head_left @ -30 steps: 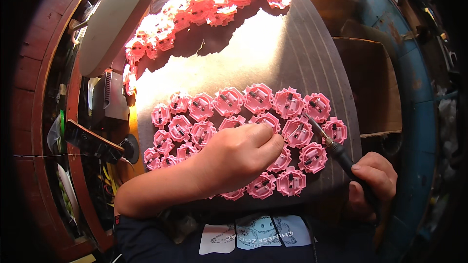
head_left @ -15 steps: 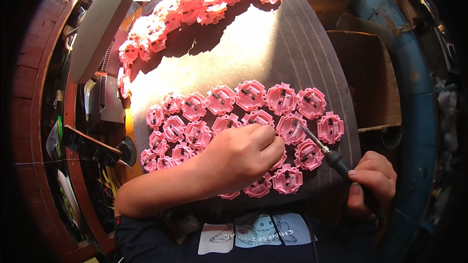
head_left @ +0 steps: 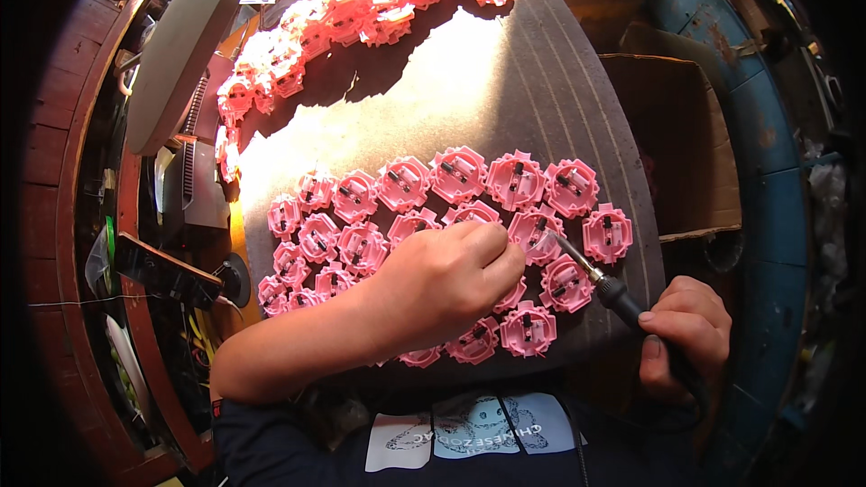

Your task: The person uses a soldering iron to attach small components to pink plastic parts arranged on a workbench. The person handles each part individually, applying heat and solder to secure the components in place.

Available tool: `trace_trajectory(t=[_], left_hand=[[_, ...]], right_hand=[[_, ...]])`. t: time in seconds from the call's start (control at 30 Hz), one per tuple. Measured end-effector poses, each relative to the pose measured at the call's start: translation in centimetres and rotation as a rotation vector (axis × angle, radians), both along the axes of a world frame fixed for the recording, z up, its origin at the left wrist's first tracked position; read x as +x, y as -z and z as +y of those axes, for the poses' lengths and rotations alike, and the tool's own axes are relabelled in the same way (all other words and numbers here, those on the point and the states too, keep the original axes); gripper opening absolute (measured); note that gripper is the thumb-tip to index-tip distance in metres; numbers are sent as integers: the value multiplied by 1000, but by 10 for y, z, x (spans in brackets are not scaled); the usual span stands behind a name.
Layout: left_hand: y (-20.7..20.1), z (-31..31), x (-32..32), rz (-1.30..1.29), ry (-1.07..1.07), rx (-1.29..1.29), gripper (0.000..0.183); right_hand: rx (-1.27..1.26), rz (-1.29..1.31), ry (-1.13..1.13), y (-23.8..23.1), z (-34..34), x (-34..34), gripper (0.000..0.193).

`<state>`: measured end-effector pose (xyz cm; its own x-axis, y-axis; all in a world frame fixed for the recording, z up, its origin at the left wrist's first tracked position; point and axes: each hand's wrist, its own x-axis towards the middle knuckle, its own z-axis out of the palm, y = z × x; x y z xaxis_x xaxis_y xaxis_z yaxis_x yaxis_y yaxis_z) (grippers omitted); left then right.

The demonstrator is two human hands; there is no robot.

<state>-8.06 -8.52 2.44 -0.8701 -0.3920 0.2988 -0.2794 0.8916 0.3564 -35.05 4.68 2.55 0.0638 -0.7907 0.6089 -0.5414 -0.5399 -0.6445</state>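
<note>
Head: right hand [head_left: 688, 326] grips soldering iron [head_left: 617, 297], housing [head_left: 529, 236] at tip; left hand's [head_left: 451, 272] hold hidden

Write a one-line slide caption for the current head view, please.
Right hand holding a soldering iron, left hand over rows of pink plastic parts on a table.

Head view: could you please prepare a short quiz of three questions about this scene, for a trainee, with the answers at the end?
1. Which hand holds the soldering iron?
2. What colour are the roundish parts on the table?
a) blue
b) pink
c) green
3. True or false: the open cardboard box stands to the left of the table.

Key:
1. The right hand.
2. b) pink.
3. False: the open cardboard box is to the right of the table.
</note>
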Motion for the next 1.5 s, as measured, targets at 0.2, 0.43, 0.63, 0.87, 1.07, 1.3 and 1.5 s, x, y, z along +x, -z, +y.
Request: trace_trajectory(t=[0.2,0.43,0.63,0.87,1.07,1.3,1.5], left_hand=[[-4,-1,6,-10,17,43,18],[-8,3,17,-9,27,50,22],[-6,4,19,-3,26,13,20],[-5,4,19,-21,27,30,23],[-3,3,18,-31,14,33,21],[-2,3,17,-24,16,37,21],[-3,2,15,-32,17,33,19]], right_hand=[[4,-9,11,-1,1,1,30],[10,-4,45,-2,5,2,30],[-1,-11,17,-2,6,1,31],[-11,-2,-57,0,2,5,34],[-9,27,-80,0,-1,5,33],[-5,30,-85,2,-2,6,33],[24,34,-93,0,-1,6,35]])
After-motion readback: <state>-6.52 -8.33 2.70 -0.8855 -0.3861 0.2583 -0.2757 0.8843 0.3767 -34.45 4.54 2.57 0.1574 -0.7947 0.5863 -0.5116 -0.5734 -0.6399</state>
